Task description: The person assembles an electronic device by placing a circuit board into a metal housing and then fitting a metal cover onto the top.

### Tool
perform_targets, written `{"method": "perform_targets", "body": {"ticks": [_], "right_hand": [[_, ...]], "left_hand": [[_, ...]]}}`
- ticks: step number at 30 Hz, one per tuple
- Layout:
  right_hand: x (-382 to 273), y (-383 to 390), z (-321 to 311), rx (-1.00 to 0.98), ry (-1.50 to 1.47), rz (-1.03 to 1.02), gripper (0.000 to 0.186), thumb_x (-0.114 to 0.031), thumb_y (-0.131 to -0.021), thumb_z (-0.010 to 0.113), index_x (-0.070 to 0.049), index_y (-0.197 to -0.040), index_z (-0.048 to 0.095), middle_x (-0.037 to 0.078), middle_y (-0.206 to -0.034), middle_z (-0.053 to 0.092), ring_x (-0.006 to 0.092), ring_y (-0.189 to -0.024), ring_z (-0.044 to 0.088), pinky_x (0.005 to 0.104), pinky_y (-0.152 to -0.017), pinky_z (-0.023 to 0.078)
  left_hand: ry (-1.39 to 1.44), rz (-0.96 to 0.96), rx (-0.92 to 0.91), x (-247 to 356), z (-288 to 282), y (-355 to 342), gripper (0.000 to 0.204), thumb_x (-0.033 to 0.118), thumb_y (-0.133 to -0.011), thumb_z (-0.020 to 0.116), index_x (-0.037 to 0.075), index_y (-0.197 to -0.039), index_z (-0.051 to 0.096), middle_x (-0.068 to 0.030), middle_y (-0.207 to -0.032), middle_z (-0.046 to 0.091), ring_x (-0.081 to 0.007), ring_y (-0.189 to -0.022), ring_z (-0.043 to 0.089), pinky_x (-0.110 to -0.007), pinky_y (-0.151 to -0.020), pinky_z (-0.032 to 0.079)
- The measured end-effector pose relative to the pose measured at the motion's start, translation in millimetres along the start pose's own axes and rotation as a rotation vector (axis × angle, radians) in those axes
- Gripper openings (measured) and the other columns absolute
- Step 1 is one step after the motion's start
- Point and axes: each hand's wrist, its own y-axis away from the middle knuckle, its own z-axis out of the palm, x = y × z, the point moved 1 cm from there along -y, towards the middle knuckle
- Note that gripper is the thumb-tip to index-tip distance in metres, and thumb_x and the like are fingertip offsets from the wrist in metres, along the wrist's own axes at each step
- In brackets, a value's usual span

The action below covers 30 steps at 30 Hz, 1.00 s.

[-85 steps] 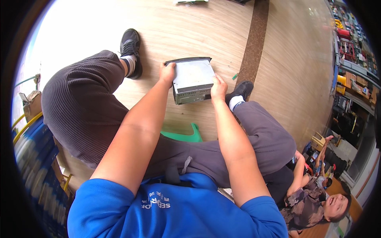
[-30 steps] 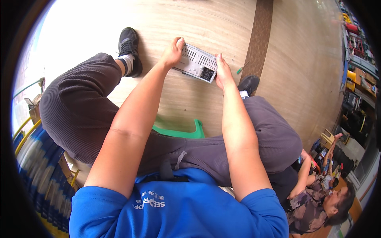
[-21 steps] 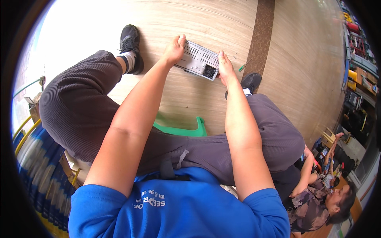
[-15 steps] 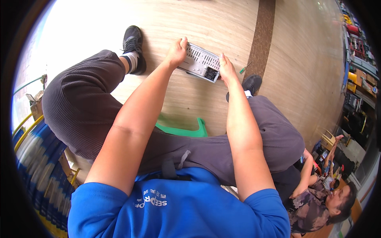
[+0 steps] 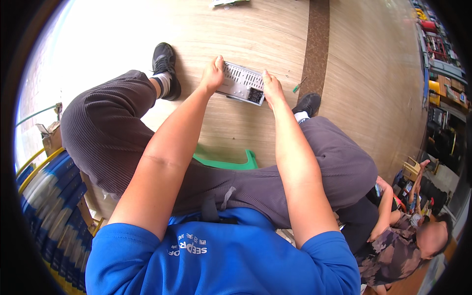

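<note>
Between my two hands, above the floor and between my feet, is a car radio (image 5: 240, 81), a flat silver metal case with rows of vent slots and a black socket at its near right corner. My left hand (image 5: 213, 76) grips its left end, thumb along the edge. At the right end my right hand (image 5: 273, 89) is closed on it, beside the socket. The fingers under the case are hidden. A small screwdriver with a green handle (image 5: 296, 89) lies on the floor to the right of my right hand.
A green plastic stool (image 5: 223, 163) shows under my legs. Blue and yellow racked goods (image 5: 54, 211) stand at left. A person in a patterned shirt (image 5: 398, 250) sits at lower right, near crowded shelves (image 5: 445, 93). A packet (image 5: 228, 2) lies at the top edge.
The view has shifted slightly, and a packet now shows at the top edge. Both hands still hold the car radio, which appears a little farther left and lower.
</note>
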Motion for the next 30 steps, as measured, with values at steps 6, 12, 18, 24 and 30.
{"method": "perform_targets", "body": {"ticks": [6, 12, 18, 24, 30], "right_hand": [[-18.2, 20.1, 20.7, -0.003, -0.205, -0.030, 0.053, -0.044, -0.102, 0.044, 0.005, -0.108, 0.062, 0.013, -0.100, 0.067, 0.0181, -0.091, 0.060, 0.0333, -0.085, 0.046], [2.5, 21.8, 12.7, 0.005, -0.770, 0.099, 0.058, -0.046, -0.102, 0.042, 0.005, -0.122, 0.058, 0.012, -0.116, 0.065, 0.0179, -0.106, 0.057, 0.0308, -0.094, 0.043], [56.2, 6.3, 14.3, 0.117, -0.477, 0.267, 0.033, -0.030, -0.101, 0.047, -0.002, -0.111, 0.062, 0.007, -0.091, 0.067, 0.0164, -0.073, 0.063, 0.0313, -0.061, 0.052], [176.4, -34.7, -42.2, 0.332, 0.097, 0.236, 0.014, -0.014, -0.093, 0.059, -0.001, -0.090, 0.064, 0.005, -0.069, 0.063, 0.0155, -0.056, 0.059, 0.0310, -0.051, 0.048], [172.4, -87.6, -82.7, 0.372, 0.215, 0.047, 0.013, -0.013, -0.088, 0.065, -0.002, -0.095, 0.065, 0.009, -0.075, 0.068, 0.0175, -0.065, 0.065, 0.0324, -0.059, 0.051]], "left_hand": [[-0.004, 0.023, 0.070, -39.3, -6.9, -6.4, 0.052, 0.040, -0.102, 0.039, -0.003, -0.127, 0.053, -0.0280, -0.121, 0.059, -0.0391, -0.118, 0.055, -0.040, -0.099, 0.042], [0.122, -0.075, 0.195, -35.2, 11.0, -4.3, 0.059, 0.042, -0.102, 0.039, -0.005, -0.137, 0.042, -0.0280, -0.129, 0.055, -0.0380, -0.123, 0.051, -0.040, -0.103, 0.040], [0.039, -0.065, 0.249, -58.8, -6.2, -20.0, 0.059, 0.043, -0.102, 0.037, -0.005, -0.137, 0.042, -0.0285, -0.129, 0.054, -0.0388, -0.124, 0.051, -0.041, -0.103, 0.040], [-0.104, -0.118, 0.250, -25.3, 3.6, -10.6, 0.058, 0.042, -0.103, 0.038, -0.006, -0.135, 0.044, -0.0284, -0.127, 0.056, -0.0399, -0.122, 0.052, -0.041, -0.102, 0.040], [-0.019, -0.111, 0.216, 6.7, 1.6, 1.3, 0.047, 0.034, -0.103, 0.038, -0.006, -0.124, 0.054, -0.0223, -0.118, 0.063, -0.0318, -0.112, 0.059, -0.036, -0.096, 0.043]]}}
